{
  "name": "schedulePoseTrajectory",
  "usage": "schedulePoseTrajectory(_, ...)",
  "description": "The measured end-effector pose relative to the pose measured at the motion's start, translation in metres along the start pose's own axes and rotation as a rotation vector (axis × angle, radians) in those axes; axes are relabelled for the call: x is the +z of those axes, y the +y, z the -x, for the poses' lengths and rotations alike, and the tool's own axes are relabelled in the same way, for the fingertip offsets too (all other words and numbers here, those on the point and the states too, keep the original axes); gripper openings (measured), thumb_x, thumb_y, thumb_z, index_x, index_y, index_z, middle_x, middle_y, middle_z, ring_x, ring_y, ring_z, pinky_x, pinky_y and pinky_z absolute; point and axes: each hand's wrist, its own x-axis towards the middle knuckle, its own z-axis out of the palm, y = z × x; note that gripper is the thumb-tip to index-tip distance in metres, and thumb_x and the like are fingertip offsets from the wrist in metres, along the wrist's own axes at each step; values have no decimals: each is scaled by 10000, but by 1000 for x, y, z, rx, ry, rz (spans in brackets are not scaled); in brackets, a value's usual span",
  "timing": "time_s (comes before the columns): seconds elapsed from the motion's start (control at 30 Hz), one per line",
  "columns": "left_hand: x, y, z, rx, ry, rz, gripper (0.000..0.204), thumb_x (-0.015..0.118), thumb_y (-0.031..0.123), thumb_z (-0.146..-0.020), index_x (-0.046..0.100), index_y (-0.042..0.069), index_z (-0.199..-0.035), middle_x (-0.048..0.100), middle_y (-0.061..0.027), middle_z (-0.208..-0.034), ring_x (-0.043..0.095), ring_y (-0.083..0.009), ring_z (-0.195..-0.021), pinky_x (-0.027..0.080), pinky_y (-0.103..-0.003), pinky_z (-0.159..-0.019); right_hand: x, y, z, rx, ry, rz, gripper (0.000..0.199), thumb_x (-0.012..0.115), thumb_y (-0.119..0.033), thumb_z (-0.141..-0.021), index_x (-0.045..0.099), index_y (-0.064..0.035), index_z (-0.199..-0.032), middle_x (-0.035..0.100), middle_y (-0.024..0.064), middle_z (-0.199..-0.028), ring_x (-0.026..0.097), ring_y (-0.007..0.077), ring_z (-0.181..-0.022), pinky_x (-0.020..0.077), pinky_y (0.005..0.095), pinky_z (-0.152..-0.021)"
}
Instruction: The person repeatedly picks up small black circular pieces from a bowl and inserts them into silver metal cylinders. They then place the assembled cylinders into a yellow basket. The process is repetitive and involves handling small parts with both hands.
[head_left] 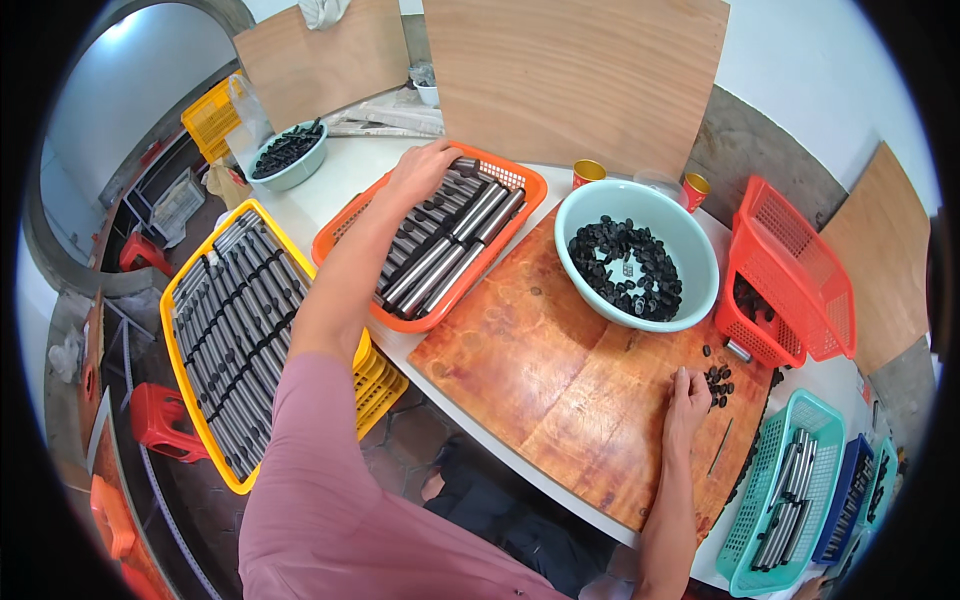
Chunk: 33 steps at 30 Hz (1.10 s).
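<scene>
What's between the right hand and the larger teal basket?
In the head view, a thin rod lies on the brown board between the right hand and the larger teal basket; small black pieces cluster beside the hand.

Gleams like smooth metal on the tubes [479, 212]. Looks like plastic on the basin [632, 204], glossy wood on the board [545, 345].

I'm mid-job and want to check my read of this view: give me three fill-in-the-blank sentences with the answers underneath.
1. The basket at the left hand, packed with metal tubes, is coloured ____.
2. The small loose parts beside the right hand are coloured ____.
3. In this picture, the yellow crate stands to the ____ of that basket.

Missing words: orange; black; left.
</scene>
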Motion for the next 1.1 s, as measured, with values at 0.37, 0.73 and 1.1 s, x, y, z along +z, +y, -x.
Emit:
schedulePoseTrajectory(0.37,59,-17,-32,-24,-98,-7,397,586,-49,-829,682,101,-1184,670,-125,-1195,645,-344,-1137,537,-485,-937,2,4,-2,-74,-11,13,275,600,-192,-1036,577,-58,-798,478,-47,-660,377,37,-571,287,227,-514)
schedulePoseTrajectory(0.73,77,-54,-6,-160,-86,163,588,478,-92,-826,577,71,-1383,511,-183,-1485,483,-348,-1370,406,-425,-1149,3,-4,0,-15,-40,66,259,611,-147,-1019,577,-22,-794,507,-26,-687,439,63,-637,368,246,-586)
schedulePoseTrajectory(1.1,75,-35,-11,-188,-140,156,601,470,-85,-838,548,76,-1412,487,-176,-1504,441,-345,-1408,375,-435,-1176,2,-4,0,-51,-47,86,251,616,-141,-1013,581,-23,-795,498,-34,-683,428,57,-633,361,245,-577)
